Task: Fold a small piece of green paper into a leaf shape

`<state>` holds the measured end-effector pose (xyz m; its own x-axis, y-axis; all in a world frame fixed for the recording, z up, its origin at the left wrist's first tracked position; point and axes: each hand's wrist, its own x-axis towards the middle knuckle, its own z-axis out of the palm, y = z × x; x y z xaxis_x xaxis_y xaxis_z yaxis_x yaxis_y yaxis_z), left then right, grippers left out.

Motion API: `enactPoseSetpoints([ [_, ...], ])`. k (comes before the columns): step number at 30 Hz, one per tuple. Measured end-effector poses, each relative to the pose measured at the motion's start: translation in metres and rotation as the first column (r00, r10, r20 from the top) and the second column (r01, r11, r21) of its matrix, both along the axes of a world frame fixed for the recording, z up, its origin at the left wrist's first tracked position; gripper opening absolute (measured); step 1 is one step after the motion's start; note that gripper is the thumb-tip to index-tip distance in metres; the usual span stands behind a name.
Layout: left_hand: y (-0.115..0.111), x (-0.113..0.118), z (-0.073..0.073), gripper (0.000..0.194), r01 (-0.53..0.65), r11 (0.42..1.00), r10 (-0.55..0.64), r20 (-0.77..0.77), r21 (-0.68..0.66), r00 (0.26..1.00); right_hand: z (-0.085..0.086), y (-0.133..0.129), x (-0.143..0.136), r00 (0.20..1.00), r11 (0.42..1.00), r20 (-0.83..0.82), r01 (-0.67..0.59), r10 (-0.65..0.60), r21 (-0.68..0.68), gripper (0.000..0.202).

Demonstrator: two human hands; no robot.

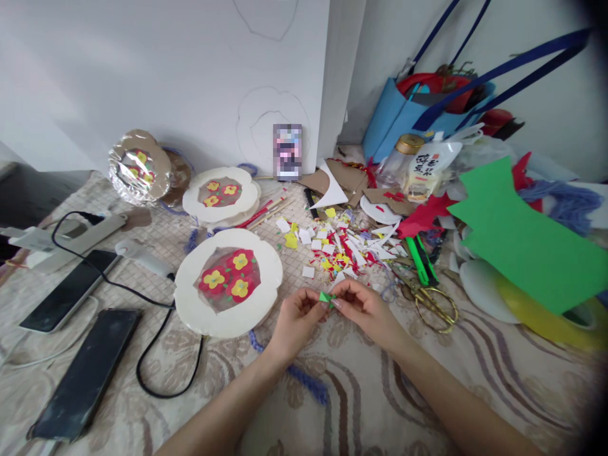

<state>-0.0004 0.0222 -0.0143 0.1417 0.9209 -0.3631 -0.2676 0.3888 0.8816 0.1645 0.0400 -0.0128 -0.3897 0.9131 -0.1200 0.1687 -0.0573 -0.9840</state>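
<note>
Between my two hands, at the middle of the view, is a small green paper piece. My left hand pinches it from the left, and my right hand pinches it from the right, fingertips nearly touching. Left of my hands lies a white scalloped disc with red and yellow paper flowers in its centre. Just beyond my fingers spread many small red, white and yellow paper scraps. Gold scissors and a green cutter rest to the right of my right hand.
A large green paper sheet and a yellow tape roll lie at the right. Behind stand a blue bag, a jar and a pouch. Phones, a cable and a power strip lie left. More flower discs sit at the back.
</note>
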Motion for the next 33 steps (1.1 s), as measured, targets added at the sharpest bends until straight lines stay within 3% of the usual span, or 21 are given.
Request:
enactPoseSetpoints([
  [6, 0.001, -0.001, 0.000, 0.025, -0.037, 0.994, 0.045, 0.086, -0.098, 0.995, 0.003, 0.000, -0.001, 0.999, 0.999, 0.017, 0.028, -0.029, 0.028, 0.007],
  [17, 0.002, -0.001, 0.002, 0.028, -0.084, 0.986, 0.109, 0.175, -0.144, 0.979, 0.006, 0.002, 0.003, 0.997, 0.996, -0.016, -0.070, 0.071, 0.054, 0.007],
  [22, 0.002, -0.001, 0.004, 0.031, -0.067, 0.982, 0.105, 0.212, -0.178, 0.972, 0.009, 0.003, 0.005, 0.998, 0.994, -0.033, -0.048, 0.051, 0.094, 0.019],
  [33, 0.002, 0.001, 0.001, 0.027, -0.051, 0.983, 0.101, 0.287, -0.174, 0.953, 0.011, 0.004, 0.006, 1.000, 0.994, -0.002, 0.000, 0.000, 0.114, 0.019],
])
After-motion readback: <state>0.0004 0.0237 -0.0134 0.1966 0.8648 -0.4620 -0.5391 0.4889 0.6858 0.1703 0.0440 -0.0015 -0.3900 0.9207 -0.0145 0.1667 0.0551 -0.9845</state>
